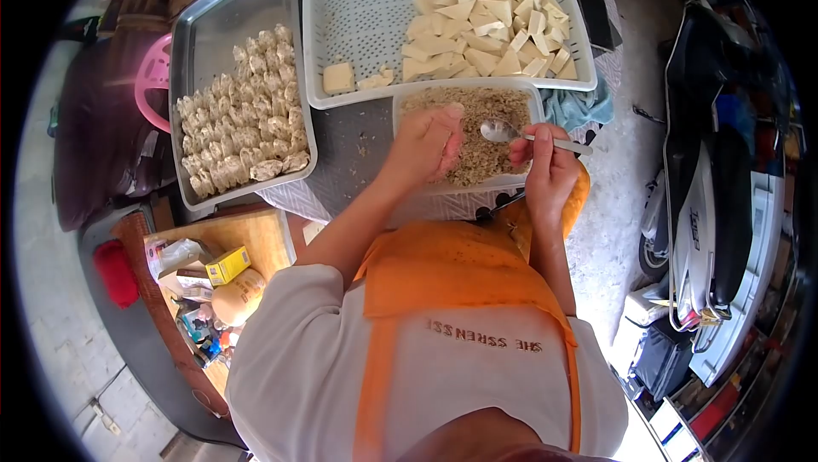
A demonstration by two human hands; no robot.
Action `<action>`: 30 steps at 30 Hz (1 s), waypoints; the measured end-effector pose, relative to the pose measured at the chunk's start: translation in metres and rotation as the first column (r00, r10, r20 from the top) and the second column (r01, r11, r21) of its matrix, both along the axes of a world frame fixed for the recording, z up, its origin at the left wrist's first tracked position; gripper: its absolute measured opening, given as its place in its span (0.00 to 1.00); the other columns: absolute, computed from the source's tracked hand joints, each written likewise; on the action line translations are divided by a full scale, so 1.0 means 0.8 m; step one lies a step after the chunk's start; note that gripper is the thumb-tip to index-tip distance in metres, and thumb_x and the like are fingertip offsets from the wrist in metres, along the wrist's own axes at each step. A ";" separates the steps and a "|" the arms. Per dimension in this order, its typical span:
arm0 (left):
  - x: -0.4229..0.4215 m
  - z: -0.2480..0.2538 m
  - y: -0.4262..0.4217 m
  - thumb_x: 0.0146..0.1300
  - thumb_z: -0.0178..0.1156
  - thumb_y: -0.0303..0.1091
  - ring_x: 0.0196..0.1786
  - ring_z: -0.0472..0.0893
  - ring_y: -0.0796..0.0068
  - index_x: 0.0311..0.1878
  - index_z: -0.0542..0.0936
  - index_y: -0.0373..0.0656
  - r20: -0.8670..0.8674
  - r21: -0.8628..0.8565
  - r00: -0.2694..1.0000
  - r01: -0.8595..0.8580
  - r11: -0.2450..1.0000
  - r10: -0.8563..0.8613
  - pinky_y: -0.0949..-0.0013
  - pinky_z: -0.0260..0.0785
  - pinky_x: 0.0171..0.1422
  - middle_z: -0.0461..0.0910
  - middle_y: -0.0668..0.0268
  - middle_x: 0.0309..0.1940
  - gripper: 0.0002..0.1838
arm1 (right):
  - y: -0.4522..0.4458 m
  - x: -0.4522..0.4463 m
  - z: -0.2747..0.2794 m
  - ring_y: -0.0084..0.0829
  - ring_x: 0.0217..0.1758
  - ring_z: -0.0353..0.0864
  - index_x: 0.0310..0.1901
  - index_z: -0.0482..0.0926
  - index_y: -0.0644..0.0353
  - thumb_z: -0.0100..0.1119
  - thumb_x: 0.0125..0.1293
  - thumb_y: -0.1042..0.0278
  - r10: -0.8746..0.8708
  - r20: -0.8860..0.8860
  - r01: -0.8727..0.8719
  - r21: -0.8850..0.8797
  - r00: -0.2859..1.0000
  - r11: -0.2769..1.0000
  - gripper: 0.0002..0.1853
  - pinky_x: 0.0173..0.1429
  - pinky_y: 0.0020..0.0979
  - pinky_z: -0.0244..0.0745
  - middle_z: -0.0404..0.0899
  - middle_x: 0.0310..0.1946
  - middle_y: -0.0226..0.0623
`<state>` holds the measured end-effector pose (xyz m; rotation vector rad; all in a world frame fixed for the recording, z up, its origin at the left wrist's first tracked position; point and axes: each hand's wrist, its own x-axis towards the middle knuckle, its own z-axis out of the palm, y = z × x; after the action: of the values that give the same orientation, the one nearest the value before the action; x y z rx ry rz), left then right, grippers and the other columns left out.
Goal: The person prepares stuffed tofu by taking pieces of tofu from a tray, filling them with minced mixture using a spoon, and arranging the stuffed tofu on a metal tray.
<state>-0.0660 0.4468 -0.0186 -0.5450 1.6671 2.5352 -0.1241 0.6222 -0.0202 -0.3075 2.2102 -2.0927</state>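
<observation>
Right hand (550,171) holding spoon (562,144) crosswise, bowl (497,131) leftward

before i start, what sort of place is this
Probably a home kitchen or small food workshop: rows of filled pieces sit in a metal tray, cut pale wedges lie in a perforated tray, and a scooter stands nearby, hinting at a house or shopfront.

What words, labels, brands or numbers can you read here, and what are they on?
"SHE", probably, upside down on the white shirt; I can't read the longer word beside it reliably.
Yellow box: print too small to read.
Peach-coloured container: marks too blurred to read.
Scooter: lettering on its side, too blurred to read.
No number is legible.
</observation>
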 end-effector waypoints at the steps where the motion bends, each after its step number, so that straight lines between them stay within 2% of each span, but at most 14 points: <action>1: 0.000 -0.005 0.000 0.75 0.43 0.44 0.10 0.59 0.80 0.20 0.66 0.43 -0.015 0.043 1.000 -0.013 0.999 0.013 0.75 0.48 0.14 0.64 0.70 0.11 0.25 | 0.000 0.001 0.000 0.17 0.22 0.75 0.39 0.76 0.65 0.46 0.75 0.68 0.005 -0.009 -0.005 0.016 1.000 1.000 0.11 0.28 0.19 0.72 0.80 0.22 0.32; 2: 0.000 -0.010 0.000 0.75 0.43 0.44 0.10 0.59 0.80 0.20 0.67 0.43 -0.030 0.087 0.999 -0.023 0.996 0.026 0.75 0.48 0.13 0.64 0.69 0.11 0.25 | 0.000 0.003 0.000 0.17 0.22 0.75 0.39 0.77 0.65 0.47 0.75 0.68 0.009 -0.018 -0.008 0.031 1.000 0.999 0.11 0.28 0.19 0.72 0.79 0.22 0.32; 5: 0.001 -0.026 -0.026 0.75 0.40 0.45 0.21 0.74 0.75 0.28 0.72 0.43 -0.260 0.248 0.961 0.160 0.955 -0.094 0.75 0.63 0.22 0.75 0.64 0.21 0.22 | -0.002 0.012 0.002 0.17 0.21 0.76 0.38 0.77 0.66 0.47 0.74 0.68 0.030 -0.018 -0.029 0.055 0.999 0.998 0.11 0.27 0.20 0.72 0.79 0.22 0.32; 7: -0.009 -0.012 -0.003 0.75 0.39 0.46 0.36 0.77 0.72 0.31 0.71 0.42 -0.307 0.012 0.950 -0.059 0.998 0.059 0.72 0.68 0.36 0.77 0.60 0.32 0.21 | -0.008 0.017 0.003 0.17 0.21 0.76 0.38 0.77 0.66 0.47 0.74 0.69 0.061 0.008 -0.061 0.052 0.998 0.997 0.11 0.28 0.20 0.73 0.80 0.22 0.32; 9: -0.013 -0.011 0.002 0.75 0.40 0.45 0.48 0.77 0.71 0.36 0.71 0.42 -0.294 -0.019 0.952 -0.088 0.996 0.079 0.70 0.69 0.48 0.78 0.59 0.41 0.18 | -0.013 0.021 0.003 0.18 0.22 0.76 0.38 0.77 0.66 0.47 0.74 0.69 0.104 0.052 -0.106 0.039 0.993 0.994 0.11 0.28 0.20 0.74 0.80 0.22 0.32; 11: -0.015 -0.019 -0.004 0.74 0.43 0.43 0.57 0.73 0.71 0.42 0.72 0.41 -0.210 0.156 0.977 0.072 0.985 -0.038 0.68 0.66 0.58 0.76 0.59 0.48 0.15 | -0.017 0.023 0.003 0.19 0.23 0.78 0.37 0.77 0.66 0.47 0.74 0.70 0.141 0.049 -0.142 0.012 0.989 0.990 0.11 0.28 0.21 0.75 0.80 0.23 0.34; 13: -0.010 -0.013 0.002 0.71 0.47 0.37 0.53 0.75 0.74 0.51 0.71 0.40 -0.265 -0.089 0.961 0.052 0.995 -0.074 0.74 0.67 0.55 0.78 0.62 0.48 0.12 | -0.022 0.029 0.010 0.21 0.24 0.80 0.37 0.78 0.67 0.47 0.73 0.72 0.141 0.017 -0.141 -0.019 0.990 0.990 0.11 0.29 0.22 0.76 0.80 0.24 0.35; 14: -0.008 -0.011 0.004 0.69 0.49 0.33 0.51 0.76 0.76 0.55 0.71 0.40 -0.288 -0.210 0.953 0.036 0.977 -0.097 0.76 0.67 0.53 0.78 0.63 0.47 0.14 | -0.022 0.030 0.012 0.22 0.24 0.80 0.37 0.78 0.68 0.48 0.73 0.73 0.149 -0.091 -0.145 0.054 0.985 0.988 0.10 0.29 0.22 0.76 0.80 0.24 0.36; 17: -0.003 -0.022 0.001 0.69 0.49 0.32 0.50 0.76 0.79 0.58 0.70 0.40 -0.142 -0.350 0.982 0.067 0.934 -0.124 0.78 0.67 0.53 0.77 0.66 0.48 0.16 | -0.020 0.032 0.018 0.24 0.24 0.81 0.37 0.78 0.70 0.49 0.71 0.75 0.186 -0.328 -0.118 0.216 0.926 0.969 0.08 0.31 0.24 0.78 0.80 0.25 0.38; 20: -0.004 -0.014 0.001 0.68 0.49 0.31 0.47 0.76 0.81 0.57 0.70 0.40 -0.149 -0.245 0.984 0.063 0.968 -0.101 0.77 0.68 0.52 0.76 0.68 0.45 0.16 | -0.013 0.031 0.020 0.25 0.25 0.81 0.37 0.78 0.70 0.50 0.71 0.76 0.163 -0.364 -0.078 0.237 0.917 0.968 0.08 0.31 0.24 0.78 0.80 0.26 0.39; 22: -0.007 -0.010 0.000 0.68 0.49 0.32 0.46 0.76 0.80 0.57 0.71 0.40 -0.129 -0.067 0.992 -0.006 0.998 -0.002 0.76 0.69 0.51 0.76 0.69 0.43 0.15 | -0.009 0.030 0.018 0.25 0.25 0.81 0.38 0.77 0.69 0.49 0.72 0.75 0.093 -0.330 -0.026 0.204 0.940 0.979 0.08 0.31 0.24 0.77 0.80 0.26 0.38; 26: -0.015 0.020 0.000 0.71 0.46 0.36 0.45 0.77 0.74 0.53 0.73 0.41 0.062 0.321 0.992 -0.122 0.939 0.108 0.73 0.70 0.52 0.76 0.68 0.42 0.14 | -0.004 0.018 0.029 0.24 0.23 0.77 0.40 0.74 0.67 0.44 0.75 0.67 -0.028 -0.072 0.024 -0.057 0.997 0.998 0.12 0.31 0.24 0.75 0.78 0.25 0.37; 29: -0.013 -0.009 -0.010 0.74 0.41 0.41 0.37 0.77 0.72 0.47 0.75 0.40 -0.167 0.431 0.984 0.012 0.902 0.067 0.74 0.70 0.42 0.76 0.65 0.35 0.17 | 0.000 0.008 0.028 0.24 0.23 0.77 0.40 0.74 0.67 0.43 0.76 0.65 -0.019 0.108 0.043 -0.224 0.994 0.974 0.14 0.30 0.24 0.76 0.78 0.25 0.37; 30: -0.010 -0.016 -0.012 0.75 0.40 0.43 0.31 0.73 0.74 0.44 0.74 0.41 -0.169 0.408 0.984 0.025 0.912 0.048 0.75 0.67 0.37 0.74 0.67 0.31 0.17 | 0.001 0.004 0.025 0.25 0.23 0.77 0.41 0.74 0.67 0.44 0.76 0.63 0.001 0.154 0.039 -0.252 0.988 0.967 0.14 0.30 0.25 0.76 0.79 0.25 0.38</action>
<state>-0.0742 0.4374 -0.0311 -0.3013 1.1095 2.8956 -0.1206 0.6233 0.0000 -0.1359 1.8697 -2.3276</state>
